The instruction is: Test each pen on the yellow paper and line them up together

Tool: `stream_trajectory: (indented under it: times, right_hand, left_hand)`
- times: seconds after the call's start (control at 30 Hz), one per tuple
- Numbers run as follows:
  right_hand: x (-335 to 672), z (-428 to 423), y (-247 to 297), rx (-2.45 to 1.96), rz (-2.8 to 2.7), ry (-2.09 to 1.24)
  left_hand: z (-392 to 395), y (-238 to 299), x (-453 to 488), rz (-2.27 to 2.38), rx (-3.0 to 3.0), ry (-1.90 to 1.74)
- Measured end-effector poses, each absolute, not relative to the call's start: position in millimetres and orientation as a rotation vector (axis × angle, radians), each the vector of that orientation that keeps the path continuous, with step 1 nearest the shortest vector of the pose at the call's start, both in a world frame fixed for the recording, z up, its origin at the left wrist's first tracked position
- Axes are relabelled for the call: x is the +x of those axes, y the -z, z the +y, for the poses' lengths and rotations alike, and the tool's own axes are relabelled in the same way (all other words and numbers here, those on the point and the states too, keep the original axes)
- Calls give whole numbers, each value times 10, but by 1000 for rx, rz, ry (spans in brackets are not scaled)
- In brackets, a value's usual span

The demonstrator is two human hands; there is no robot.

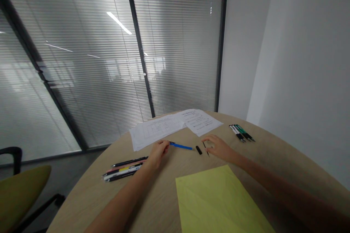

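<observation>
My left hand is closed around one end of a blue pen barrel, which points right, just above or on the table. Beside the barrel's right end lies a short black piece, perhaps a pen grip or cap. My right hand has its thumb and index finger apart in a curve. A thin dark stick, like a pen refill, is at those fingertips; whether they touch it is not clear. Several pens lie by my left forearm.
Printed papers spread across the far side of the round wooden table. Several green and white pens lie at the right. A yellow sheet lies near me. A chair stands at the left, and blinds and a wall are behind.
</observation>
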State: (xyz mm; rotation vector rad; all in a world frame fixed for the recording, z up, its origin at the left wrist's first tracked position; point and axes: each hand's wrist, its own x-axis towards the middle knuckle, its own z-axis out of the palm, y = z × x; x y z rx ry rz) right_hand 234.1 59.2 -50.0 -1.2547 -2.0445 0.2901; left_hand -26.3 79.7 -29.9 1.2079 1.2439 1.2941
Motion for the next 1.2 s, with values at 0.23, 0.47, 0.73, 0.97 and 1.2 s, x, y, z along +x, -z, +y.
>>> stream_trajectory:
  times: [0.23, 0.47, 0.73, 0.97, 1.2]
  right_hand:
    - [2291, 563, 442, -1258, -2065, -267]
    - [2256, 522, 430, -1209, -2091, -226]
    - [2256, 539, 448, -1160, -2112, -187]
    - [2249, 531, 439, -1182, -2139, -156]
    - [2234, 507, 421, -1219, -2163, -163]
  left_hand:
    - [754, 91, -315, 1371, 1468, -1253]
    - [756, -64, -346, 1358, 1697, -1194]
    - [755, -128, -329, 1375, 1850, -1127]
    - [701, -227, -336, 1378, 1904, -1115]
    - [744, -260, -396, 1311, 1862, -1166]
